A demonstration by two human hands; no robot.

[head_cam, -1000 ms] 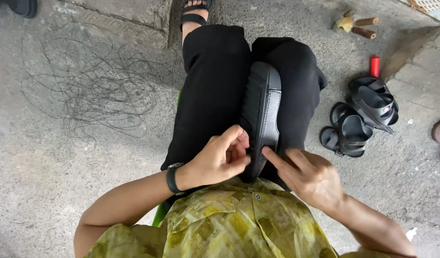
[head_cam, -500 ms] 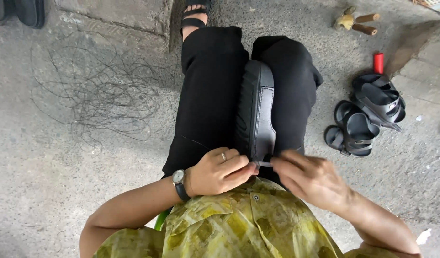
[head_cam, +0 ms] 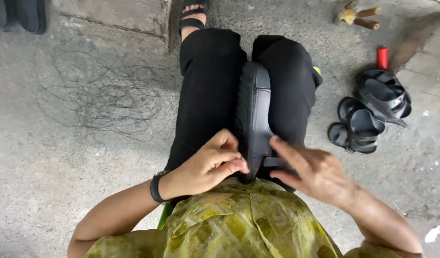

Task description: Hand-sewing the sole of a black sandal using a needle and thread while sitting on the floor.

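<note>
Lowest in the frame, a yellow-green patterned shirt. Just above it, left hand with a black wristband, fingers curled, pinching at the near end of a black rubber sandal; whether anything lies between the fingertips, cannot tell. Right hand at lower right of centre, fingers spread and loose, gripping nothing, fingertips laid on the sandal's near strap. Sandal itself set on edge, sole facing left, wedged lengthwise between two thighs in black trousers in the middle of the frame. Further up, a foot in a black strapped sandal at the top edge. Right of the legs, a heap of black sandals on the grey concrete floor; beyond it a small red cylinder and wooden-handled brushes at upper right. At upper left, a tangle of thin dark threads spread over the floor.
</note>
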